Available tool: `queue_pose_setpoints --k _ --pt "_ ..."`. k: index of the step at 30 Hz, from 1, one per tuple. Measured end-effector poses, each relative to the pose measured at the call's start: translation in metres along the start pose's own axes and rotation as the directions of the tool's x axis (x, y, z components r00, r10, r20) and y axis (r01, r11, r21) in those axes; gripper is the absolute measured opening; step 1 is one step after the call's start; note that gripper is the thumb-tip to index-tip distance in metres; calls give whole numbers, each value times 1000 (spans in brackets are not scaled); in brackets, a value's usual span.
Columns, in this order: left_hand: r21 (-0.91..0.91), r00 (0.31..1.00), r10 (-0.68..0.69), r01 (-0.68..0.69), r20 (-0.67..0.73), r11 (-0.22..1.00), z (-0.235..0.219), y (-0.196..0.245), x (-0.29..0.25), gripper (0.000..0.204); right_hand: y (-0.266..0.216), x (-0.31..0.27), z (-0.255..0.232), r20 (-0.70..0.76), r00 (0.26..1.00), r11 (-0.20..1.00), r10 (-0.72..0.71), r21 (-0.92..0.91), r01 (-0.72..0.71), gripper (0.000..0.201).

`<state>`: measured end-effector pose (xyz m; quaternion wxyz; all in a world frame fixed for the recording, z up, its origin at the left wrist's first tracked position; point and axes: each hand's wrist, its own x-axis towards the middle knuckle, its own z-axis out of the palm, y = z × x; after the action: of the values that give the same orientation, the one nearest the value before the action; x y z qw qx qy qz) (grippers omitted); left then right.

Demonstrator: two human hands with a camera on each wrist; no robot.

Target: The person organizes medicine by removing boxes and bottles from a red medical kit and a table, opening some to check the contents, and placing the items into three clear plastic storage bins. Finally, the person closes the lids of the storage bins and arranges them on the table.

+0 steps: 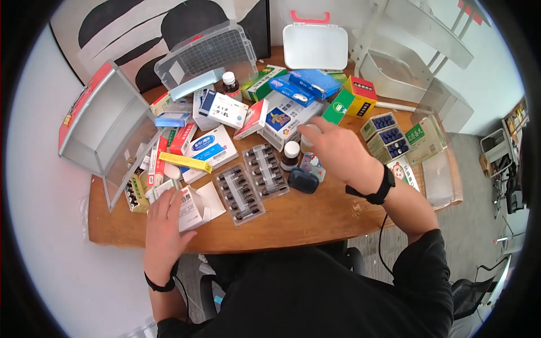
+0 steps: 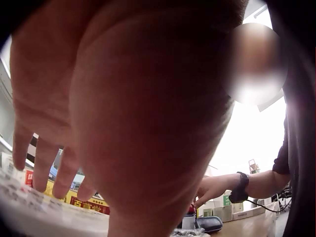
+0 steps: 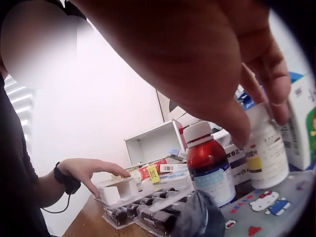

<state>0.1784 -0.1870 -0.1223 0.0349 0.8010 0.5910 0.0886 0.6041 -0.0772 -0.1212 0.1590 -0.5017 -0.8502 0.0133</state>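
My right hand (image 1: 338, 155) pinches a white pill bottle (image 3: 269, 158) near its top, thumb on one side and fingers on the other. The bottle stands over a grey item with a cartoon cat print (image 3: 269, 205). Beside it is a brown medicine bottle (image 1: 291, 156) with a white cap, and a dark oval case (image 1: 303, 181) lies just in front. At the table's left front, my left hand (image 1: 163, 228) rests on a white carton (image 1: 191, 209), fingers fairly straight. Two plastic trays of dark vials (image 1: 239, 194) lie between the hands.
Medicine boxes pile up across the middle, including a yellow one (image 1: 185, 161). An open white case with red trim (image 1: 101, 121) stands left; a clear bin (image 1: 211, 59) and a white lid with a pink handle (image 1: 315, 48) are behind. Boxes of blue-capped vials (image 1: 389, 138) sit right.
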Motion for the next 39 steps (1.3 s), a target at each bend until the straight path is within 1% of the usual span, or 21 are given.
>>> queue_pose_setpoints --k 1,3,6,8,10,13,17,18,20,21,23,24,26,27,29,30,32,33,35,37,39 --pt "4 1000 18 -18 -9 1000 0 7 -1 104 3 2 2 -4 1000 1000 4 -23 -4 45" --pt "-18 998 61 -62 -24 998 4 24 1 102 4 -1 3 -58 993 994 -106 -41 104 52" --pt "-55 989 100 -106 -108 993 9 35 3 97 -7 -13 -20 -49 997 998 -60 7 60 52" --pt "-88 976 150 -165 -157 982 11 32 1 94 -6 -27 -30 -104 994 998 -32 56 38 49" --pt "-94 965 178 -199 -194 975 10 34 3 90 -3 -42 -46 -189 977 991 103 106 -84 45" --pt "-127 945 229 -263 -234 956 11 34 9 83 36 -52 -38 -122 953 959 276 102 -265 44" --pt "-148 931 282 -320 -231 936 19 40 17 76 68 -53 -10 -34 944 944 327 47 -326 45" --pt "-147 931 282 -320 -231 936 18 41 17 76 64 -53 -11 -35 944 944 327 47 -325 45" --pt "-135 921 309 -346 -239 928 16 43 16 75 48 -54 -18 -186 938 951 293 -46 -306 44" --pt "-132 923 302 -339 -238 931 16 43 14 75 40 -51 -23 -184 940 953 287 -42 -299 44" --pt "-127 923 292 -330 -250 935 17 42 10 71 21 -45 -33 -342 930 986 135 -49 -162 48" --pt "-115 927 289 -322 -239 940 16 42 9 71 9 -39 -33 -343 929 987 137 -31 -157 48" --pt "-166 928 285 -328 -239 930 18 43 12 66 -19 -24 -24 -200 975 970 102 236 -53 51" --pt "-162 929 286 -327 -234 931 20 44 14 65 -28 -16 -14 -203 974 966 101 255 -47 51" --pt "-131 928 304 -336 -214 933 22 47 16 64 -37 -1 6 -198 979 976 -55 195 94 44" --pt "-115 922 327 -355 -206 928 23 50 16 63 -35 4 12 -197 979 976 -55 198 94 44" --pt "-122 919 335 -364 -207 923 23 52 13 61 -28 12 18 40 995 976 -90 202 81 43" --pt "-125 920 335 -363 -202 923 24 53 9 60 -26 9 14 45 995 977 -94 198 83 43" --pt "-141 928 318 -347 -197 927 27 53 3 59 -20 -7 -5 -120 991 943 -53 321 89 40" --pt "-181 926 319 -355 -199 917 30 51 -2 57 -18 -28 -26 -173 982 948 81 317 -23 36" --pt "-210 924 320 -362 -210 908 33 50 -1 56 -4 -47 -36 -128 981 964 147 243 -113 33"
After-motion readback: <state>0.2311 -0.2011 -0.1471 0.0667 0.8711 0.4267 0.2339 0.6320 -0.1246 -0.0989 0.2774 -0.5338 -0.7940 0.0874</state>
